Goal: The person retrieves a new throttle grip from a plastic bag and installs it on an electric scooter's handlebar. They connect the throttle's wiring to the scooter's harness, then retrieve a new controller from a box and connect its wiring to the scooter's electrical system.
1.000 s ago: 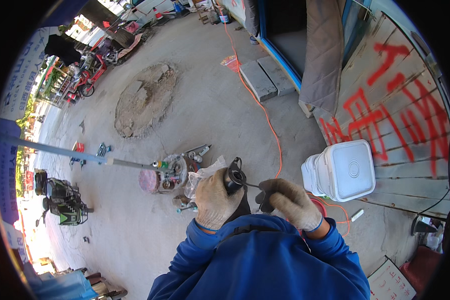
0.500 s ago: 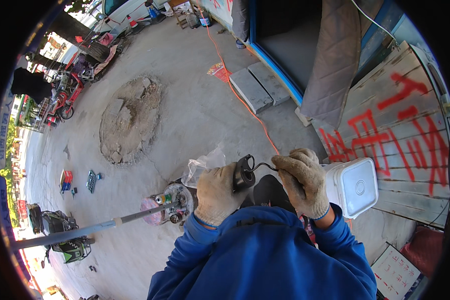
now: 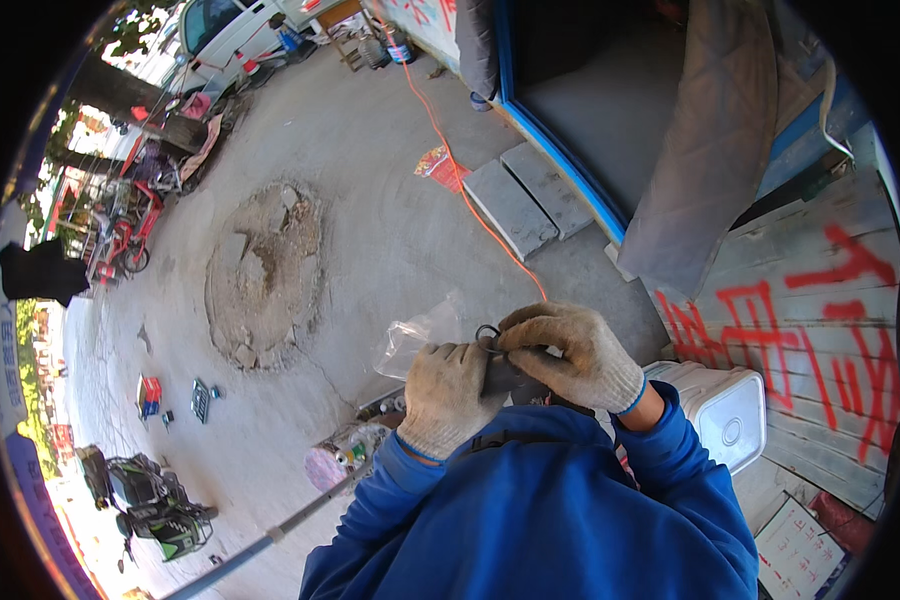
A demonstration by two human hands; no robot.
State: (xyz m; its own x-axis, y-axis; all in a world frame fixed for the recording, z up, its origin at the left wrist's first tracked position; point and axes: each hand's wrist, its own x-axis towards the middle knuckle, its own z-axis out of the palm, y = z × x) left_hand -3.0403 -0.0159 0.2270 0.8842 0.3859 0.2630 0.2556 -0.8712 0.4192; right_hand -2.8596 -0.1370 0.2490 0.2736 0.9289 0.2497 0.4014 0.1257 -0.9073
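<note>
I have the black fitting (image 3: 511, 380) up in front of my chest, between my two gloved hands. My left hand (image 3: 448, 396) is wrapped around its left side; my right hand (image 3: 573, 352) pinches at the dark loop (image 3: 481, 333) on its far end, though my fingertips hide exactly how much I've caught. The knit is bulky for something so thin, so the loop could slide out of my pinch without my feeling it. If I pull hard while the left grip is slack, the fitting could twist round or drop to the concrete (image 3: 380, 240); too sharp a tug might tear the loop. The clear plastic bag (image 3: 417, 337) sits just beyond my left fingers; I can't tell whether I'm holding it, and it could snag or blow off. The pole (image 3: 270, 535) slants near my left sleeve (image 3: 395, 490), where a swinging elbow might knock it.
</note>
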